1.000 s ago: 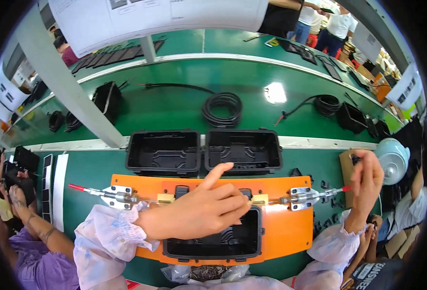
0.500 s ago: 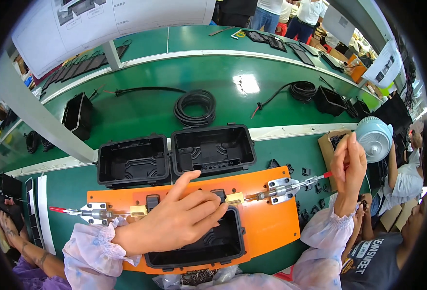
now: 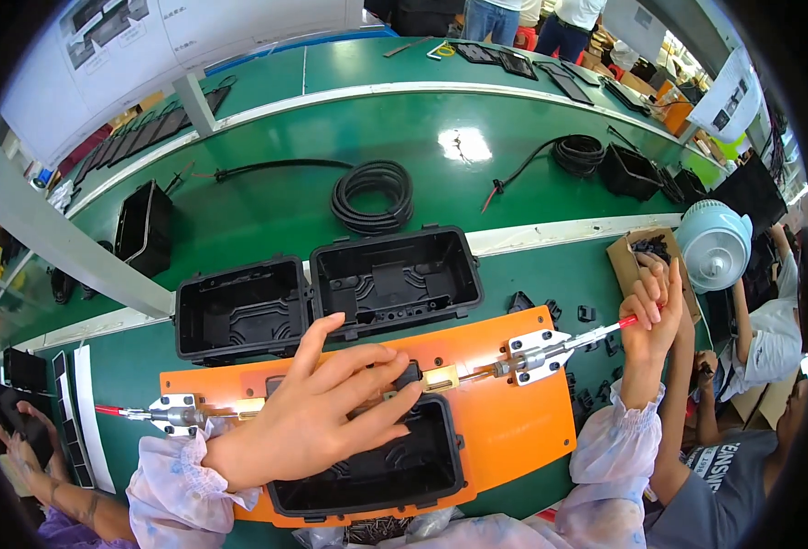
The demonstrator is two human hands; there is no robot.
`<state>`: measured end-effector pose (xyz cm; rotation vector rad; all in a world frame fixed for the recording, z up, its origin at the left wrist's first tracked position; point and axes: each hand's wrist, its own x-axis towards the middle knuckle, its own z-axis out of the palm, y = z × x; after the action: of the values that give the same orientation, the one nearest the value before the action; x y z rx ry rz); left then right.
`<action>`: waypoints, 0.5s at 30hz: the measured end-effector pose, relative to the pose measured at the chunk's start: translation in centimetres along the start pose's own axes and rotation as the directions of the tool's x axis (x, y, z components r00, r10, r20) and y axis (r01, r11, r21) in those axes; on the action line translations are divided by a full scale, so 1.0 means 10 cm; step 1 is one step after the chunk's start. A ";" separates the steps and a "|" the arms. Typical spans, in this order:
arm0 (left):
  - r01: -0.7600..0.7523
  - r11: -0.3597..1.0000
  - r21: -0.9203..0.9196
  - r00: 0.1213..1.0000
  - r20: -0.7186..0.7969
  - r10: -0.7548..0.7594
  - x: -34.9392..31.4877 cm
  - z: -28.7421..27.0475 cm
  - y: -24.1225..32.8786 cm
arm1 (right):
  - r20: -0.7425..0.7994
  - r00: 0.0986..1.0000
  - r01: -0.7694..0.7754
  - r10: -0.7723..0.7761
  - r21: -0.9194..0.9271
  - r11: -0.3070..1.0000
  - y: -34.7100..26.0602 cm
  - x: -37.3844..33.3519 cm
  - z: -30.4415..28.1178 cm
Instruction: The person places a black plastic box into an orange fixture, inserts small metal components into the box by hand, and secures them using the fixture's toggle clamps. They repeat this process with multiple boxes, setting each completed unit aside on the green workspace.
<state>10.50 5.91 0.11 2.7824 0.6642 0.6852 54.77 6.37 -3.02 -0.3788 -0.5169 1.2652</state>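
Note:
My left hand (image 3: 317,416) lies palm down with fingers spread over a black plastic box (image 3: 367,494) on an orange fixture board (image 3: 509,403). Its fingertips rest near a small black piece (image 3: 409,373) at the box's far edge, beside a brass-coloured block (image 3: 441,378); the palm hides part of the box. At the right, my right hand (image 3: 651,334) has its fingers curled at the red handle end of a toggle clamp (image 3: 541,355) bolted to the board. A second toggle clamp (image 3: 180,415), red-tipped too, sits on the board's left end.
Two open black boxes (image 3: 244,306) stand behind the board. Small black parts (image 3: 587,314) lie right, by a cardboard box (image 3: 622,261) and blue fan (image 3: 713,245). Coiled black cable (image 3: 373,197) lies farther back. Co-workers flank me; one's arm (image 3: 681,366) is behind my right hand.
My right hand has moved slightly down and left at the clamp handle. A co-worker's arm has come up behind it towards the cardboard box. The left hand stays over the box; the view has shifted slightly.

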 end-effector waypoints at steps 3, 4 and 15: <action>-0.045 0.993 0.105 0.999 0.026 0.043 -0.01 0.00 0.05 | 0.015 1.000 -0.012 0.012 0.013 1.000 0.03 0.00 -0.03; -0.065 0.982 0.179 0.997 0.044 0.058 0.01 -0.02 0.07 | 0.021 1.000 -0.010 0.010 -0.004 1.000 0.03 0.01 -0.02; -0.156 0.956 0.250 0.988 0.031 0.153 0.02 -0.01 0.04 | 0.105 0.983 0.175 -0.151 -0.292 0.940 0.11 -0.06 0.48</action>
<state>10.76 5.62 0.38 3.0974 0.5718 0.6534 51.12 6.06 0.25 -0.5301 -0.7989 1.0446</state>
